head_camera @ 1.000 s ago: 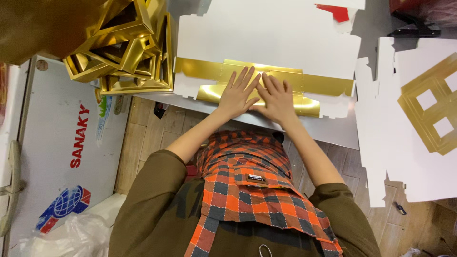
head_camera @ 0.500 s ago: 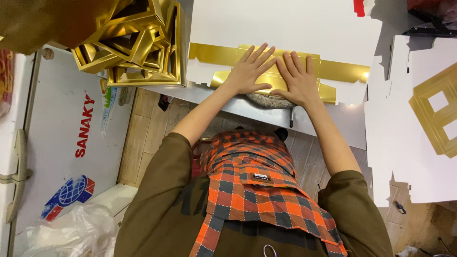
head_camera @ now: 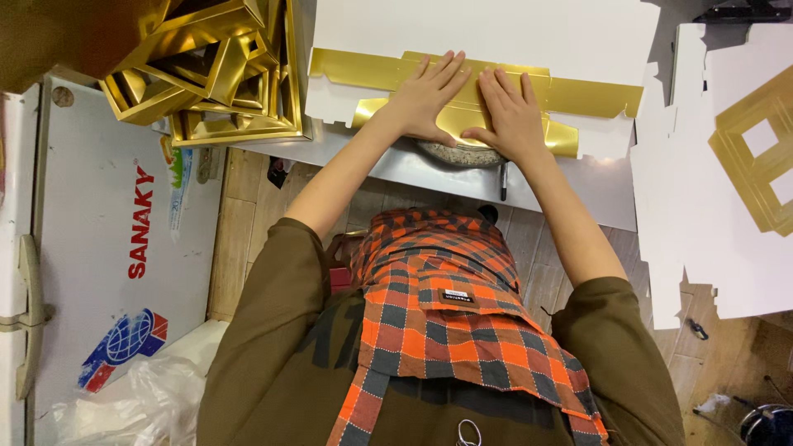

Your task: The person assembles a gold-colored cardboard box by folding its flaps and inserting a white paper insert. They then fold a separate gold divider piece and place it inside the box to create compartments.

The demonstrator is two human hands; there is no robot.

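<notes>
A flat gold-and-white cardboard box blank lies on the white worktop in front of me. My left hand presses palm-down on its gold folded strip, fingers spread. My right hand presses flat beside it, thumbs nearly touching. A grey oval stone-like object peeks out under my palms at the table's near edge. A black pen lies just below my right wrist.
A heap of folded gold box frames sits at the left of the table. More white die-cut sheets with gold window frames lie at the right. A white chest appliance stands at the left, with a plastic bag below it. Wooden floor underneath.
Both hands have slid farther forward over the gold strip and flattened it; the view has shifted so the table sits nearer the top.
</notes>
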